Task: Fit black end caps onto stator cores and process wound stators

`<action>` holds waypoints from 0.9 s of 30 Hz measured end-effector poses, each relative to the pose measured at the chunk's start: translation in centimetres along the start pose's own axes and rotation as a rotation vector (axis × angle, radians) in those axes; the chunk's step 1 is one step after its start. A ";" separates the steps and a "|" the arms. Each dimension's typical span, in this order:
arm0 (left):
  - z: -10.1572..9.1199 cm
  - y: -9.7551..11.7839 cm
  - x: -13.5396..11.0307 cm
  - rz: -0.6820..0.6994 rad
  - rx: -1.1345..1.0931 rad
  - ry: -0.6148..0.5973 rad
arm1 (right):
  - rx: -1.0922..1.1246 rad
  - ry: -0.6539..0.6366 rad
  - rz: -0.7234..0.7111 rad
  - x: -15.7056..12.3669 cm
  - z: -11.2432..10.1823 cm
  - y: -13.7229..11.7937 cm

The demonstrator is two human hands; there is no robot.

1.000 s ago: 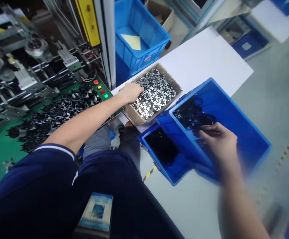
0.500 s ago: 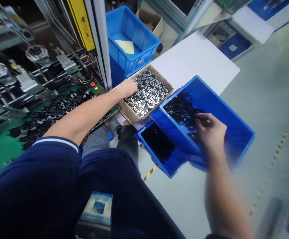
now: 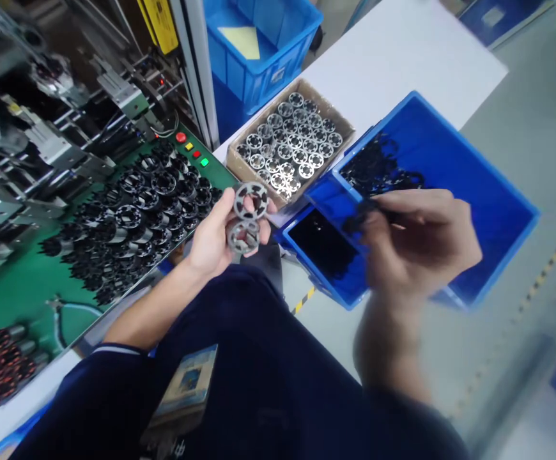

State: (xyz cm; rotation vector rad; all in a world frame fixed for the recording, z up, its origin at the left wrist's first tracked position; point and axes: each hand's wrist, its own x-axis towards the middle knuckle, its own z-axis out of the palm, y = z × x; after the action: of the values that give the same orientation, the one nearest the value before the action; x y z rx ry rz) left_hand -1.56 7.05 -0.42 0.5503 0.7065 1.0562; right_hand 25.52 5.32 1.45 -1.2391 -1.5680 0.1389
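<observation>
Two slotted metal stator cores (image 3: 250, 200) lie in my left hand (image 3: 213, 239), with its fingers curled round them, in front of my body. Rows of the same cores (image 3: 301, 142) fill a cardboard box (image 3: 266, 174) just beyond. My right hand (image 3: 422, 236), blurred, pinches a dark plastic part (image 3: 362, 216) between thumb and fingers. It is above the near side of a large blue bin (image 3: 486, 172). Loose black plastic parts (image 3: 378, 163) are heaped in that bin's far left corner. A smaller blue bin (image 3: 347, 297) holding black pieces sits below it.
On the left, a green bench (image 3: 0, 281) carries many black-fitted cores (image 3: 139, 204), pliers (image 3: 60, 322) and copper-wound parts (image 3: 4, 364). Machine fixtures (image 3: 60, 137) stand behind them. Another blue crate (image 3: 278, 48) with yellow paper is beside the white table (image 3: 402, 57).
My left hand has come back from the cardboard box with two stator cores. My right hand has lifted out of the large blue bin and moved nearer with a dark part.
</observation>
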 end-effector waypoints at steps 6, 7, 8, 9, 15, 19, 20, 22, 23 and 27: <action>0.3 -1.7 -3.6 0.077 -0.086 -0.063 | 0.176 -0.185 -0.148 0.0 5.1 -9.9; 0.2 -1.7 -4.1 0.044 -0.091 -0.062 | 0.168 -0.210 -0.154 0.0 5.4 -10.1; 0.0 -1.7 -4.6 0.016 -0.097 -0.057 | 0.164 -0.226 -0.161 0.0 5.6 -10.1; -0.2 -1.6 -5.1 0.000 -0.107 -0.049 | 0.164 -0.237 -0.162 -0.1 5.8 -10.1; -0.7 -1.0 -6.2 -0.013 -0.040 -0.042 | 0.171 -0.210 -0.171 -1.0 6.3 -10.2; -0.5 -0.9 -6.1 0.098 0.070 -0.221 | 0.126 -0.178 -0.155 -1.6 6.3 -10.5; -0.5 -0.9 -6.1 0.099 0.088 -0.227 | 0.125 -0.176 -0.167 -1.7 6.3 -10.4; -0.5 -1.2 -6.2 0.064 0.120 -0.203 | 0.124 -0.184 -0.188 -1.9 6.2 -10.1; -0.6 -1.3 -6.2 0.048 0.134 -0.196 | 0.111 -0.198 -0.183 -2.0 6.2 -10.0; -0.9 -1.6 -6.4 0.042 0.170 -0.184 | 0.050 -0.236 -0.098 -2.6 5.8 -9.7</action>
State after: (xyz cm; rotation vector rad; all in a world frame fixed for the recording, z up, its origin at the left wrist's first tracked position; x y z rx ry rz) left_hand -3.34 0.65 -0.54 0.8018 0.6277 0.9752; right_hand 14.65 1.82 3.54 -1.1361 -1.8139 0.2671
